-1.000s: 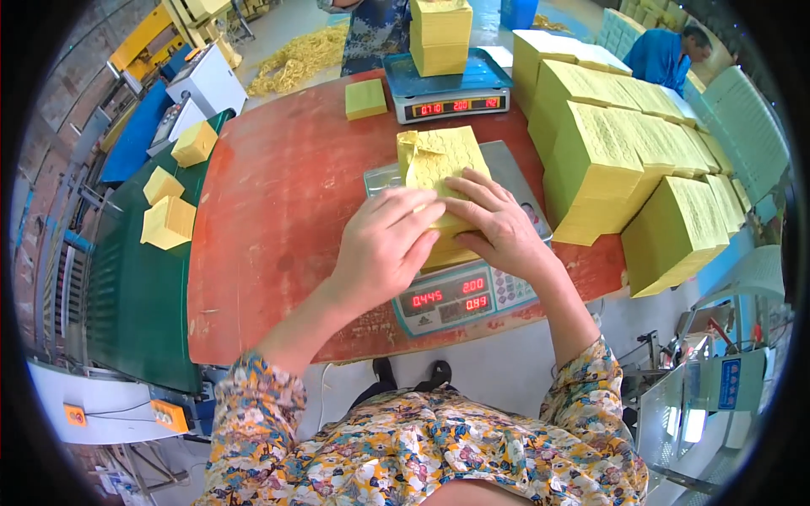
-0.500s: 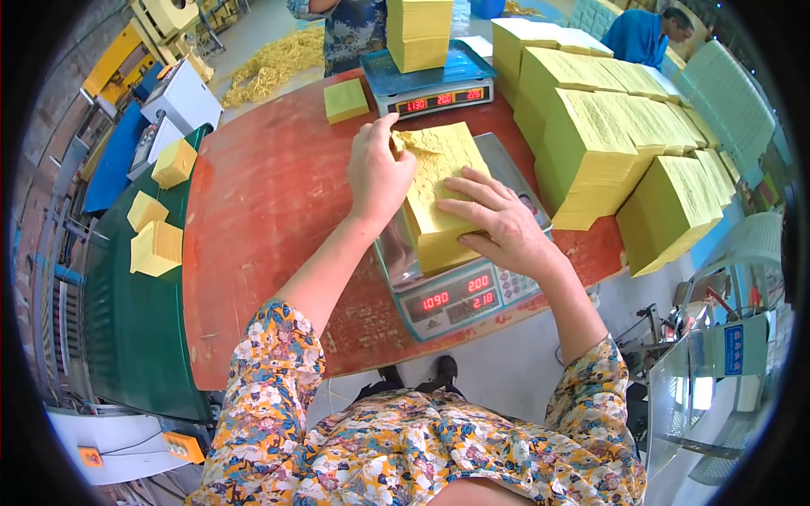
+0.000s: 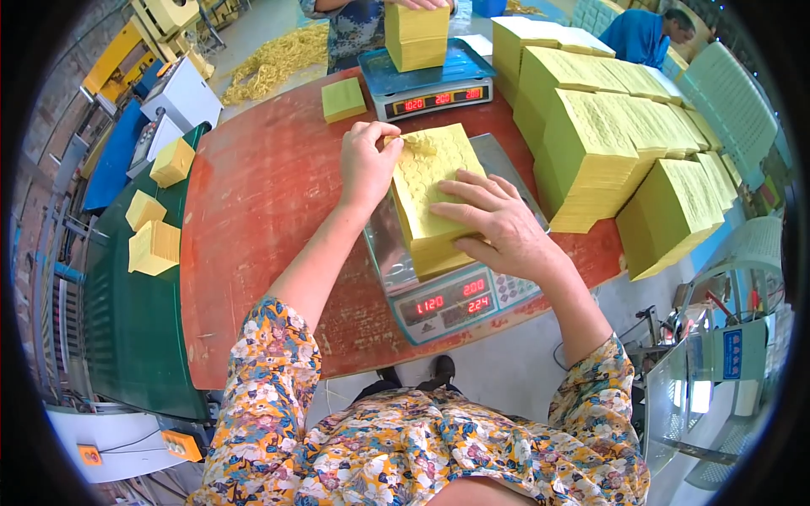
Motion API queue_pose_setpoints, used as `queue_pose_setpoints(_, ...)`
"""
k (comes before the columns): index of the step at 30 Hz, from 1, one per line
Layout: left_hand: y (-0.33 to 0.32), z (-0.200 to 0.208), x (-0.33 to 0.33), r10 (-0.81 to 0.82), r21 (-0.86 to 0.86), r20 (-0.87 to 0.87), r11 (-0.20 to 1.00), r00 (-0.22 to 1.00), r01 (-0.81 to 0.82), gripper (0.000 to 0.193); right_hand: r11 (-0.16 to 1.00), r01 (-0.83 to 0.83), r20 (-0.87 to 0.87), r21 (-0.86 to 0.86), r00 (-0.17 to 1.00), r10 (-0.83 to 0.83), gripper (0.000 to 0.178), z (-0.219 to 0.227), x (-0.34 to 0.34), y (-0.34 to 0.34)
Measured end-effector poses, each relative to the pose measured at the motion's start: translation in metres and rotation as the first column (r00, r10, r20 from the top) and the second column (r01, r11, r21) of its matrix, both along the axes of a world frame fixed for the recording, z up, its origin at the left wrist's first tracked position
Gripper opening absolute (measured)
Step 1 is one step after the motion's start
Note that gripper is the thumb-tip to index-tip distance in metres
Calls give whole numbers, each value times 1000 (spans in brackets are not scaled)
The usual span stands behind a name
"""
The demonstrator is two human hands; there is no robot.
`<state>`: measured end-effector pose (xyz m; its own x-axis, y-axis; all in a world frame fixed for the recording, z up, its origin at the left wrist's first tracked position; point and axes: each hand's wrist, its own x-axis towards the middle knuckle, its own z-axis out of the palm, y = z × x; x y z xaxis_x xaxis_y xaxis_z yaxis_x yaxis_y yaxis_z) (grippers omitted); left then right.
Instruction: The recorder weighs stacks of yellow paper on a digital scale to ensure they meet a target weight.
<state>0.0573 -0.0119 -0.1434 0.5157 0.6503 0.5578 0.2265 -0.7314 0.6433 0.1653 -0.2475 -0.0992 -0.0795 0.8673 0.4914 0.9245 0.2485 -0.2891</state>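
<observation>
A thick stack of yellow paper sheets (image 3: pixel 428 173) with an embossed top lies on the pan of a near weighing scale (image 3: pixel 447 305) with a lit red display. My right hand (image 3: pixel 498 218) rests flat on top of the stack, fingers spread. At the far left corner my left hand (image 3: pixel 369 160) is closed, thumb and forefinger pinching at the yellow paper. Right beside those fingertips is a crumpled, raised bit of paper (image 3: pixel 419 145). Exactly how much paper is between the fingers is hidden.
On the red table (image 3: pixel 261 228) stand a second scale (image 3: pixel 439 103) bearing a tall yellow stack (image 3: pixel 417 42), a small paper block (image 3: pixel 343 99) and several big stacks (image 3: pixel 582 143) at right. A co-worker's hand (image 3: pixel 419 4) touches the tall stack. Smaller blocks (image 3: pixel 155 247) sit on a green surface (image 3: pixel 126 337).
My left hand has drawn slightly left at the corner, and the crumpled paper has shifted. A co-worker's hand has come onto the far stack. Both scale displays have changed.
</observation>
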Motion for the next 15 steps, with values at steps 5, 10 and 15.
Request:
queue_pose_setpoints(5, 0, 28, -6, -284, 327, -87, 897, 955, 297, 20, 999, 20, 4, 44, 1000, -20, 22, 23, -9, 7)
queue_pose_setpoints(10, 6, 50, -6, -242, 588, -286, 720, 927, 369, 18, 991, 132, 91, 15, 987, -133, 12, 20, -7, 40)
queue_pose_setpoints(15, 18, 53, 10, -326, 411, -388, 776, 862, 479, 5, 971, 130, 23, 200, 990, -137, 13, -1, -1, 63)
